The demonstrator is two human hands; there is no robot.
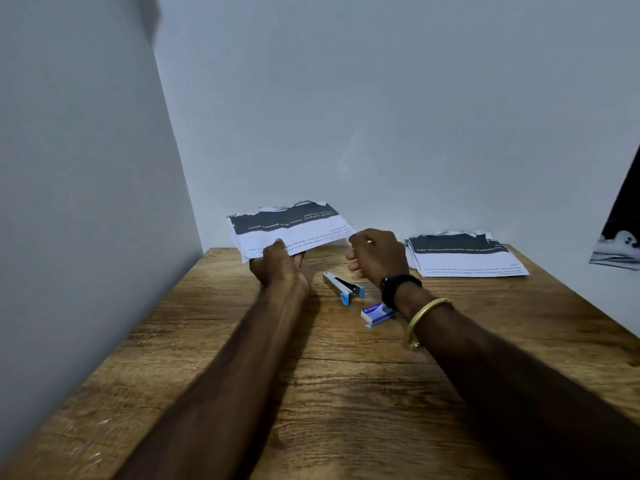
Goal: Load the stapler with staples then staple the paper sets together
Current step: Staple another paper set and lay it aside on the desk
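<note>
Both my bare forearms stretch forward. My left hand is lifted, thumb on top and fingers underneath, pinching the near edge of a paper set. My right hand hangs just beside it, back toward me, fingers curled; whether they touch the sheet's corner I cannot tell.

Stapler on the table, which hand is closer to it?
The right. The right hand is just beyond the stapler, slightly to its right. The left hand is farther off to its left, holding a paper set.
</note>
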